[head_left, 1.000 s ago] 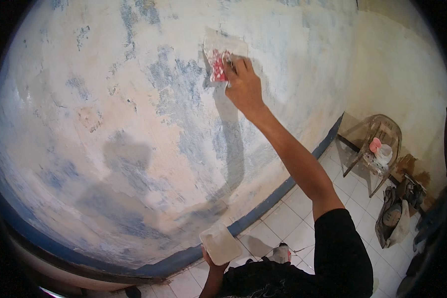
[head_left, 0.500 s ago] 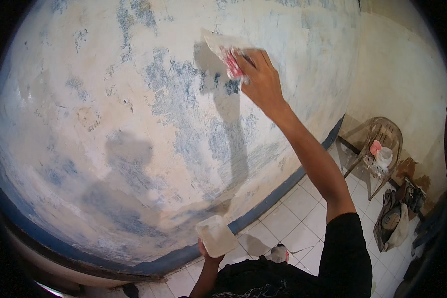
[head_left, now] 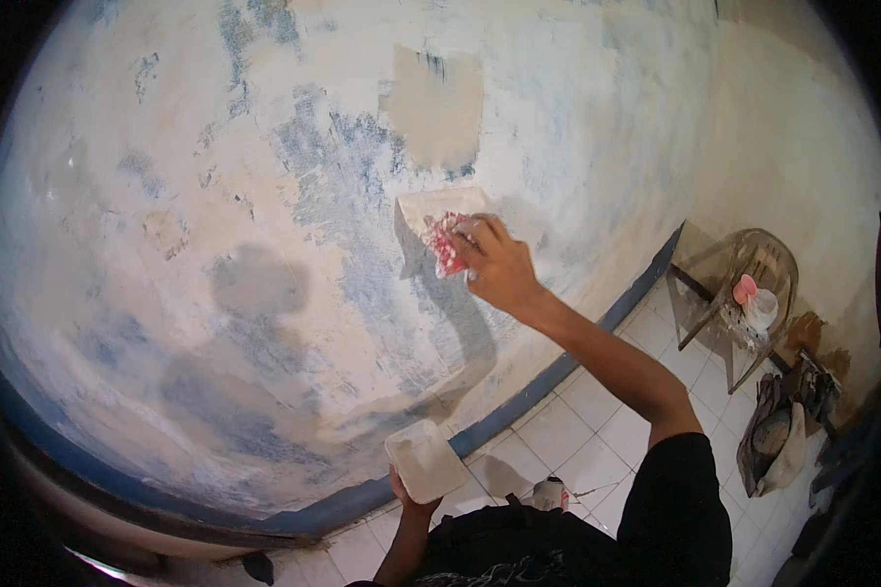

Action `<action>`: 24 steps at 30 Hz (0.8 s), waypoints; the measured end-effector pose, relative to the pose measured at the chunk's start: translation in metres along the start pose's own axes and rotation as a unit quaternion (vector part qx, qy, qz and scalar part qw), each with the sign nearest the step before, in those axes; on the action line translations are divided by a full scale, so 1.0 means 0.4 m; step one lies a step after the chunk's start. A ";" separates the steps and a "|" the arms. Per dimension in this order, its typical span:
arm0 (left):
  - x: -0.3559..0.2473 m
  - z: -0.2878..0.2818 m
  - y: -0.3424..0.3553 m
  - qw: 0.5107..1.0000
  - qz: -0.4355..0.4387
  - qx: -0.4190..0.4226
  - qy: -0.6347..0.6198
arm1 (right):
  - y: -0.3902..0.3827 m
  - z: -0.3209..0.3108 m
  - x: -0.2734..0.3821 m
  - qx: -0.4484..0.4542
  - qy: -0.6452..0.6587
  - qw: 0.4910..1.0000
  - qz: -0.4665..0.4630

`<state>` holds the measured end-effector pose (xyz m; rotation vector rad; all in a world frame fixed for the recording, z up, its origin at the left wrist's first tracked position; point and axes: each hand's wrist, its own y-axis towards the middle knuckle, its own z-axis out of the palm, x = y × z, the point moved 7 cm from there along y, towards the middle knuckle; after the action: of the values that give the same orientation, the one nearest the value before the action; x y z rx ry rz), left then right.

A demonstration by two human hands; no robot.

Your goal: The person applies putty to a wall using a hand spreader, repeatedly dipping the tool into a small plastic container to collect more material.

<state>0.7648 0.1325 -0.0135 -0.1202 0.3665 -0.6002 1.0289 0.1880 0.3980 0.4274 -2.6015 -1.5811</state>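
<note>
My right hand (head_left: pixel 499 259) is closed around a wide putty knife (head_left: pixel 447 230) with a whitish blade and a red handle smeared with white. Its blade lies at the wall (head_left: pixel 225 372), which shows patches of cream and worn blue. Just above the knife is a smooth, damp-looking beige patch (head_left: pixel 436 110) with a dark blue spot at its top. Low down near the wall's foot, my left hand (head_left: pixel 416 497) grips a pale rectangular tray (head_left: pixel 429 470) from below and the side; most of its fingers are hidden behind it.
A blue band (head_left: pixel 529 398) runs along the foot of the wall above white floor tiles (head_left: pixel 563 430). At right stands a stained chair (head_left: pixel 759 256) bearing a pink and white bundle. Beside it lie dirty sacks (head_left: pixel 773 440). A can-like container (head_left: pixel 550 494) sits by my body.
My right hand has moved down the wall with the putty knife. A smooth beige patch now covers blue wall where the blade was. The left hand and tray have hardly moved.
</note>
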 end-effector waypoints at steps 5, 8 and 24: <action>0.005 0.002 0.023 1.000 0.016 0.002 0.000 | 0.180 -0.196 -0.070 -0.179 -0.034 0.983 0.012; 0.016 0.010 0.023 1.000 0.021 0.007 0.019 | 0.302 -0.232 -0.125 -0.219 -0.078 0.973 0.003; -0.012 0.038 0.007 1.000 0.011 0.014 -0.005 | -0.083 0.110 -0.009 -0.064 -0.040 0.997 -0.020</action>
<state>0.7683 0.1377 0.0012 -0.0925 0.3491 -0.5831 1.0303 0.2124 0.3487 0.4180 -2.5450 -1.8016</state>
